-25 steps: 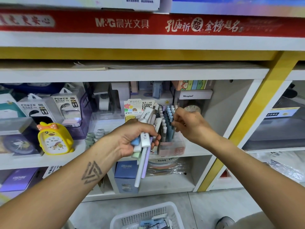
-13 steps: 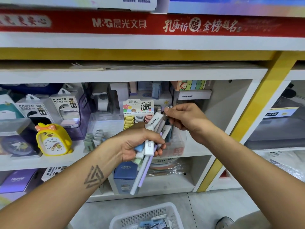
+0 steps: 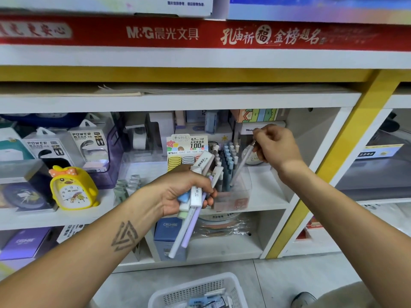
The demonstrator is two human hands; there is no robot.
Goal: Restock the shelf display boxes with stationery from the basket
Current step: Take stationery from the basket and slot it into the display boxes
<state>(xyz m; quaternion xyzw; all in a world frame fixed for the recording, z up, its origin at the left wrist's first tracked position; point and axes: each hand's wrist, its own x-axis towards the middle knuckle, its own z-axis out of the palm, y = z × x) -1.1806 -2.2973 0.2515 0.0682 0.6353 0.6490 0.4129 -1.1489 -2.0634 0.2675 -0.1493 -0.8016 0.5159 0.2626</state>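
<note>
While left hand (image 3: 184, 192) grips several pens, one pen (image 3: 242, 163) pinched by right hand (image 3: 275, 145) over one display box (image 3: 233, 196).

yellow duck clock (image 3: 72, 188) — left shelf | power bank boxes (image 3: 66, 150) — behind it

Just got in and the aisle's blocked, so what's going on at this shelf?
A person is restocking stationery. The right hand pinches one pale pen by its tip and holds it slanted, its lower end inside the clear display box on the shelf, beside the blue pens already standing there. The left hand grips a bundle of pens and erasers in front of the box. The white basket sits on the floor below.
</note>
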